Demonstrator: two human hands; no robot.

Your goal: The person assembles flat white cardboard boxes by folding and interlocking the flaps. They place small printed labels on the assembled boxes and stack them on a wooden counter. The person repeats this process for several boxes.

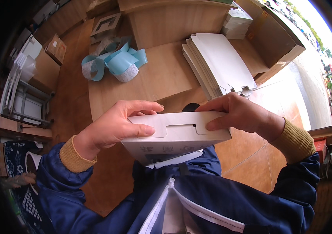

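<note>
A white cardboard box (173,136) is held up in front of my body, over my lap. One end of it, with a tucked flap and a cut slot, faces up. Below, a loose flap sticks out at its lower edge. My left hand (121,124) grips the left end, thumb on the top panel and fingers behind. At the right end, my right hand (238,115) pinches it the same way, its thumb pressed near the flap's corner. Most of the fingertips are hidden behind the box.
Beyond the box stands a wooden table (158,82). A stack of flat white cartons (220,62) lies on its right side, and a curled strip of light blue label backing (121,62) on its left. An open cardboard box (279,43) sits at the far right.
</note>
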